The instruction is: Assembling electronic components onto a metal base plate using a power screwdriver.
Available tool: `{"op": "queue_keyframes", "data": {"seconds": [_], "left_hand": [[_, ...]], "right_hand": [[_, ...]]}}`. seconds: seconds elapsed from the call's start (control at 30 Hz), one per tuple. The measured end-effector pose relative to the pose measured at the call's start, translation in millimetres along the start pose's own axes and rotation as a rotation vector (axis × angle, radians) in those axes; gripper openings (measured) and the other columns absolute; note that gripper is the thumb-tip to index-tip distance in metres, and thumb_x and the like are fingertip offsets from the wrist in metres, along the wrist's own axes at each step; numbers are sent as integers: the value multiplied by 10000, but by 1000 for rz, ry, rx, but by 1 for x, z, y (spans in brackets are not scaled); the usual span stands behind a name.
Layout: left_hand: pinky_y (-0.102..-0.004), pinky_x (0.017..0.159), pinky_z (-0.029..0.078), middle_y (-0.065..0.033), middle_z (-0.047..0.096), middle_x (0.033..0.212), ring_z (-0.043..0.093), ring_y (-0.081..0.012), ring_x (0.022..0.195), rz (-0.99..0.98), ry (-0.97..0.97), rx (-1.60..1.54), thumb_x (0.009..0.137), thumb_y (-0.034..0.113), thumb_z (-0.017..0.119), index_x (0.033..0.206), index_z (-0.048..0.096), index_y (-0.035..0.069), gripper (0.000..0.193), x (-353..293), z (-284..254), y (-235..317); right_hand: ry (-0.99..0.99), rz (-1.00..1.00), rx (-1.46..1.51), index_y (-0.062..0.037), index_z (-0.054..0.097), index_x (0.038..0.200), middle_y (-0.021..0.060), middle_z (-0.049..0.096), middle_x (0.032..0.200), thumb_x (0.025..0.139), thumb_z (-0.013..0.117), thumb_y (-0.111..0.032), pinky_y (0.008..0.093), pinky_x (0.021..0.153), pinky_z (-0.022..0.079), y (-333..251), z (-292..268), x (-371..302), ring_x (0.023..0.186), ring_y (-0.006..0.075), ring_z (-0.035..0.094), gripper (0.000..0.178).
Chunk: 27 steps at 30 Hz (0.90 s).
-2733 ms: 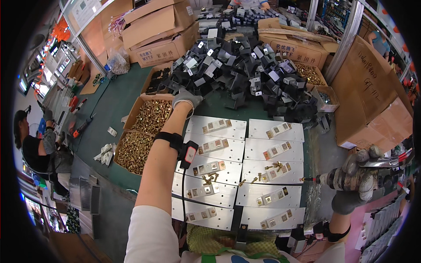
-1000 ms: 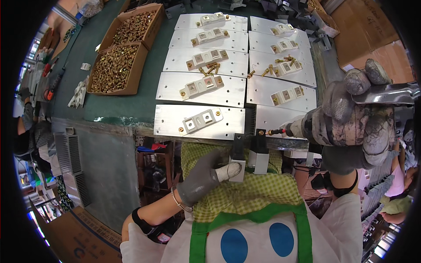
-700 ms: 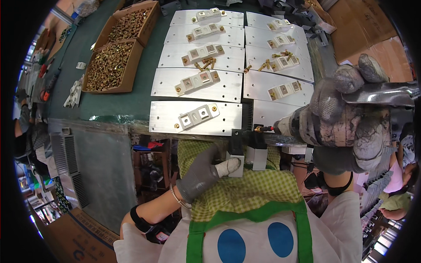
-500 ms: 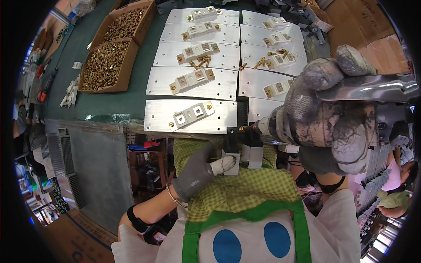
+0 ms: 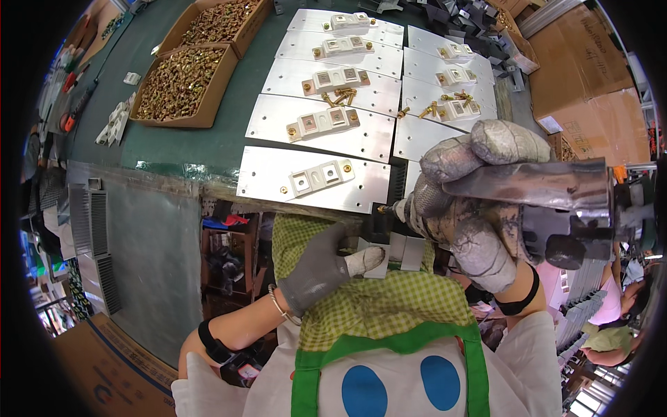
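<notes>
Closest to the chest: a checked apron point(image 5: 375, 313) with green straps covers the lap below the table edge
Left hand point(image 5: 321, 267): gloved grey, curled on a small white block point(image 5: 379, 260) held against the apron; a second ago it gripped the same block, so the hold has not shifted
Right hand point(image 5: 472, 201): worn glove clenched round a metal power screwdriver point(image 5: 549, 191); it has drifted slightly left, its tip point(image 5: 385, 208) now just above the block
What that means: tool and part are nearly lined up
Table edge: nearest metal plate point(image 5: 313, 181) bears a white block with brass screws
Farther back: more plates point(image 5: 333, 76), loose screws point(image 5: 340, 96), two cardboard boxes of screws point(image 5: 184, 80)
</notes>
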<state>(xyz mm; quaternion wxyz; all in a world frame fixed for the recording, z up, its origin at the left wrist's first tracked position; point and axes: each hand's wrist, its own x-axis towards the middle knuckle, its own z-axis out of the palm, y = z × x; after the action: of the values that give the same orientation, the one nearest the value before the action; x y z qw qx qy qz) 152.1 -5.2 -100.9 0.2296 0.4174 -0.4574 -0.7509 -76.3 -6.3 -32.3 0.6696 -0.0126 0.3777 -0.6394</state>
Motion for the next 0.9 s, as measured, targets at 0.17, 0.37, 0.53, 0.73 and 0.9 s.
{"op": "queue_keyframes", "data": {"seconds": [0.17,0.37,0.53,0.73,0.9], "left_hand": [[-278,723,484,-135,593,895,576,-147,811,-50,-11,61,735,369,686,1091,481,-86,614,3,-1,5],[-282,720,485,-136,600,923,585,-154,812,8,26,52,732,376,687,1076,497,-78,600,2,0,-1],[-279,706,485,-130,606,894,588,-153,802,26,23,62,731,384,687,1052,508,-70,584,4,0,-4],[-272,684,482,-120,607,865,589,-148,783,73,15,18,736,407,675,1035,509,-70,586,5,-2,-14],[-285,674,477,-115,609,823,587,-149,738,-105,-105,-117,783,427,615,1022,528,-56,546,-7,-17,11]], "right_hand": [[-730,-282,-922,-115,308,1261,61,415,1174,821,597,-335,301,910,404,12,49,-2,1061,146,435,571],[-1096,-170,-1323,-119,355,1188,49,430,1110,776,664,-198,259,845,427,-2,47,18,995,132,457,521],[-819,-242,-1023,-63,435,1079,37,493,953,762,607,-149,245,766,456,24,50,15,854,127,505,371],[-635,-343,-1119,-12,511,1004,47,535,921,739,591,-77,234,714,457,35,57,10,842,133,523,285],[-992,-787,-759,-47,331,1253,190,494,1127,827,592,-228,297,543,506,14,84,24,628,169,570,531]]}}
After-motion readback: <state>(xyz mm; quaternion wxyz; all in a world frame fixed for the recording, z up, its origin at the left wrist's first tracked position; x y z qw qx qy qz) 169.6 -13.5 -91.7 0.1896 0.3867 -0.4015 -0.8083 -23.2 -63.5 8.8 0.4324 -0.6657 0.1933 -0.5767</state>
